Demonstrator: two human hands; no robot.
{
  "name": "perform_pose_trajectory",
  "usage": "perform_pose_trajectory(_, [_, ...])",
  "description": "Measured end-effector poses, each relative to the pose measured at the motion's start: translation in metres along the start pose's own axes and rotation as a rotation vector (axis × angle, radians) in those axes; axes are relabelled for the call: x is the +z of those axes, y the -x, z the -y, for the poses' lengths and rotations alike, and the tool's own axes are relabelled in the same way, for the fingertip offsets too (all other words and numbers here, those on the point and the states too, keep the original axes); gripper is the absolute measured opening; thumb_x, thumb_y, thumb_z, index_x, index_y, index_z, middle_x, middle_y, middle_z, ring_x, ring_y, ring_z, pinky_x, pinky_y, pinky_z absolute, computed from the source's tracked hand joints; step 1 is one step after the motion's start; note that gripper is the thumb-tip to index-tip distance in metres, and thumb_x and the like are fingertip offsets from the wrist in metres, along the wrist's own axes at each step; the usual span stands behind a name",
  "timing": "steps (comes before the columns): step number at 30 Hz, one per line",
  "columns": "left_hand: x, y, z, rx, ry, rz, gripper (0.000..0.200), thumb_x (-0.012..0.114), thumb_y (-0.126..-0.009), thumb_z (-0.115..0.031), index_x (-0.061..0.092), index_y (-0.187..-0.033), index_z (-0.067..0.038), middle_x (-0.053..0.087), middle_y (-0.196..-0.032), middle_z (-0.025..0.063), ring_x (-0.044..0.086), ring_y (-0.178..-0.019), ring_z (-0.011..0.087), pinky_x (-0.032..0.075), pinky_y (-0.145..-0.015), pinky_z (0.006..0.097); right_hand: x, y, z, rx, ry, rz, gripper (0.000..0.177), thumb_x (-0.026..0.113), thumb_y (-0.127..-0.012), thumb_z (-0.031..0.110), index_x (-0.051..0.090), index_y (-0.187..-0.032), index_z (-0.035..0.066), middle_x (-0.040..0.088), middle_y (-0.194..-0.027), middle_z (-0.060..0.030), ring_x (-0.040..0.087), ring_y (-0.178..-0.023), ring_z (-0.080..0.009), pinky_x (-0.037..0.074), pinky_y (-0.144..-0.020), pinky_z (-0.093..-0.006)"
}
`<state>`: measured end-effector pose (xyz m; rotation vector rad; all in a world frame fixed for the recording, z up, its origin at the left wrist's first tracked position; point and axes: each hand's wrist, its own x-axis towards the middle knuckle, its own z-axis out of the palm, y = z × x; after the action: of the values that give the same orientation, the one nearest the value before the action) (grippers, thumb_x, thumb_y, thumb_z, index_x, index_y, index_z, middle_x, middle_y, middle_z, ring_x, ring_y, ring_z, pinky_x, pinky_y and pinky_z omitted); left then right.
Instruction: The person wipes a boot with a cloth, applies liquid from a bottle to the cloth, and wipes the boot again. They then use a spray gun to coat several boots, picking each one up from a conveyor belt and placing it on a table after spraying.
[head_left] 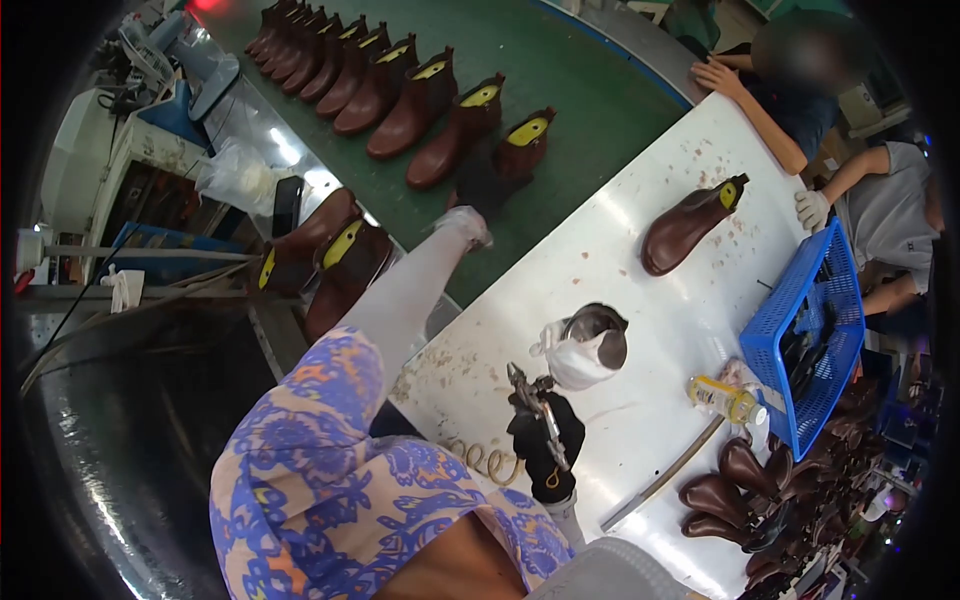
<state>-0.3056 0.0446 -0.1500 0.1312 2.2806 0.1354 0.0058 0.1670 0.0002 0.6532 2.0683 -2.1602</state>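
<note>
My left hand [487, 186], black-gloved below a whitish sleeve, reaches over the green conveyor belt and grips the front of a brown ankle boot [526, 146] with a yellow insole. This boot stands at the near end of a row of similar boots [411, 118]. My right hand [556, 447], also black-gloved, is closed around a metal spray gun [541, 408] above the white table. A tan coiled hose [500, 466] lies beside it. Close to the gun stands a dark round container [594, 322] wrapped in white material. Another brown boot [683, 236] rests on the table.
A blue basket [757, 345] holding dark items stands at the table's right edge, beside a bottle of yellow liquid [727, 398]. Two boots [347, 262] sit left of the belt. Brown shoe parts [745, 475] are piled lower right. Two people [800, 120] are across the table.
</note>
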Motion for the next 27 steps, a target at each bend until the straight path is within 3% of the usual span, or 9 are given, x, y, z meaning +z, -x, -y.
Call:
perform_pose_trajectory(5, [0.035, -0.15, -0.017, -0.132, -0.096, 0.182, 0.055, 0.06, -0.082, -0.037, 0.052, -0.127, -0.007, 0.058, -0.124, 0.0098, 0.057, -0.109, 0.0304, 0.044, -0.095, 0.0347, -0.008, 0.002, -0.008, -0.062, 0.018, -0.052, 0.018, 0.063, -0.078, 0.003, 0.063, -0.095, -0.001, 0.066, -0.077, -0.0058, 0.056, -0.054, -0.0079, 0.043, -0.048, -0.0235])
perform_pose_trajectory(7, [0.051, -0.203, 0.007, 0.268, 0.202, -0.557, 0.051, 0.064, -0.08, -0.032, 0.054, -0.123, -0.007, 0.06, -0.119, 0.0103, 0.059, -0.107, 0.0265, 0.047, -0.09, 0.0334, -0.006, 0.005, 0.003, -0.004, -0.018, -0.044, 0.018, 0.062, -0.079, 0.003, 0.062, -0.096, -0.002, 0.067, -0.078, -0.0065, 0.056, -0.054, -0.0073, 0.043, -0.047, -0.0225])
perform_pose_trajectory(10, [-0.029, -0.043, -0.011, 0.483, 0.613, -0.904, 0.047, 0.067, -0.079, -0.025, 0.055, -0.12, -0.005, 0.062, -0.113, 0.0083, 0.06, -0.103, 0.0234, 0.047, -0.087, 0.0326, 0.0, 0.009, 0.009, 0.007, -0.089, -0.013, 0.018, 0.06, -0.08, 0.003, 0.059, -0.097, -0.003, 0.068, -0.08, -0.0084, 0.056, -0.053, -0.0057, 0.042, -0.045, -0.0199])
perform_pose_trajectory(16, [-0.027, 0.06, 0.051, 0.848, 1.615, -0.412, 0.039, 0.063, -0.085, -0.019, 0.054, -0.12, -0.005, 0.058, -0.112, 0.0046, 0.056, -0.104, 0.0173, 0.043, -0.094, 0.0296, 0.027, 0.024, 0.026, -0.059, -0.177, 0.064, 0.022, 0.059, -0.081, 0.001, 0.058, -0.102, -0.003, 0.068, -0.083, -0.011, 0.056, -0.052, -0.0068, 0.042, -0.043, -0.0191])
perform_pose_trajectory(19, [-0.01, 0.108, 0.098, 0.907, 2.198, 0.093, 0.029, 0.041, -0.099, -0.026, 0.047, -0.121, -0.008, 0.058, -0.105, 0.0033, 0.057, -0.093, 0.0142, 0.048, -0.084, 0.0292, 0.049, 0.032, 0.037, -0.103, -0.183, 0.126, 0.023, 0.057, -0.085, 0.007, 0.056, -0.105, -0.004, 0.067, -0.084, -0.0141, 0.057, -0.051, -0.0086, 0.042, -0.042, -0.0194])
perform_pose_trajectory(22, [0.015, 0.152, 0.168, 1.346, 2.19, 0.021, 0.034, 0.047, -0.097, -0.031, 0.047, -0.124, -0.011, 0.056, -0.114, 0.0024, 0.054, -0.103, 0.0139, 0.045, -0.09, 0.0277, 0.088, 0.045, 0.045, -0.232, -0.072, 0.21, 0.027, 0.053, -0.088, 0.019, 0.055, -0.098, -0.006, 0.064, -0.076, -0.0135, 0.052, -0.042, -0.0096, 0.038, -0.038, -0.0199])
perform_pose_trajectory(23, [0.018, 0.22, 0.162, 0.969, 2.149, -0.498, 0.027, 0.044, -0.098, -0.033, 0.048, -0.108, -0.008, 0.058, -0.102, 0.006, 0.056, -0.081, 0.0156, 0.049, -0.073, 0.0302, 0.078, 0.057, 0.047, -0.27, -0.061, 0.278, 0.027, 0.052, -0.088, 0.018, 0.055, -0.098, -0.006, 0.064, -0.076, -0.0132, 0.052, -0.043, -0.0091, 0.038, -0.039, -0.0197])
perform_pose_trajectory(26, [0.049, 0.272, 0.245, 0.984, 2.271, -0.315, 0.029, 0.044, -0.098, -0.032, 0.048, -0.112, -0.007, 0.058, -0.1, 0.0063, 0.058, -0.083, 0.0167, 0.049, -0.075, 0.0309, 0.129, 0.067, 0.056, -0.261, 0.062, 0.46, 0.029, 0.052, -0.088, 0.02, 0.055, -0.102, -0.006, 0.065, -0.083, -0.0119, 0.053, -0.045, -0.0081, 0.037, -0.039, -0.0189])
perform_pose_trajectory(27, [0.073, 0.284, 0.278, 0.895, 2.06, -0.73, 0.036, 0.044, -0.097, -0.031, 0.043, -0.123, -0.006, 0.056, -0.106, 0.0078, 0.057, -0.093, 0.0183, 0.049, -0.081, 0.033, 0.143, 0.071, 0.054, -0.266, 0.025, 0.496, 0.026, 0.054, -0.084, 0.011, 0.056, -0.104, -0.005, 0.064, -0.081, -0.0111, 0.053, -0.05, -0.0078, 0.041, -0.043, -0.0192])
